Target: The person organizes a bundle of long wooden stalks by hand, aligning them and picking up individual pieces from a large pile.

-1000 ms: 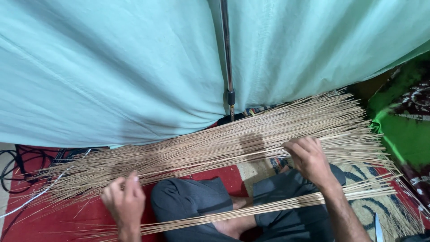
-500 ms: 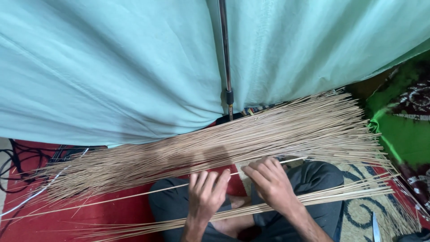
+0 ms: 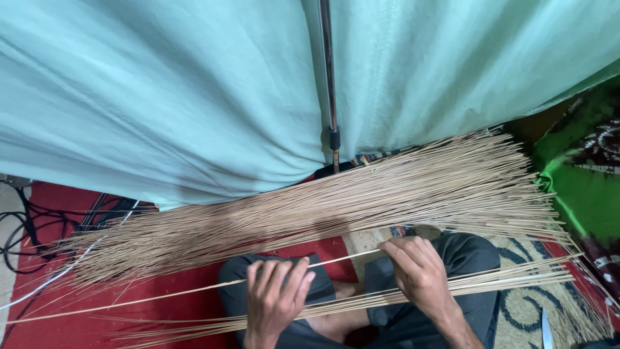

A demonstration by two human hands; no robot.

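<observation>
Seen from above: a single thin pale stick (image 3: 194, 289) held across the lap, long axis running nearly left to right, its left end low near the red mat (image 3: 58, 329) and its right end rising slightly to the right hand (image 3: 420, 274). Right hand pinching that stick at its right end, fingers curled together over it. Left hand (image 3: 274, 294) laid over the stick further left, fingers close together and bent down; whether actually gripping, cannot tell. Just beyond the hands, a broad heap of the same sticks (image 3: 361, 200) lying on the floor, pointing the same way, fanning wider toward the right. Nearer the body, a smaller bundle of sticks (image 3: 491, 281) across the dark-trousered knees (image 3: 465, 252), also left to right. Behind the heap, a pale green cloth (image 3: 161, 97) hanging with a metal pole (image 3: 328, 84) upright before it. Black cables (image 3: 26, 226) at far left.
</observation>
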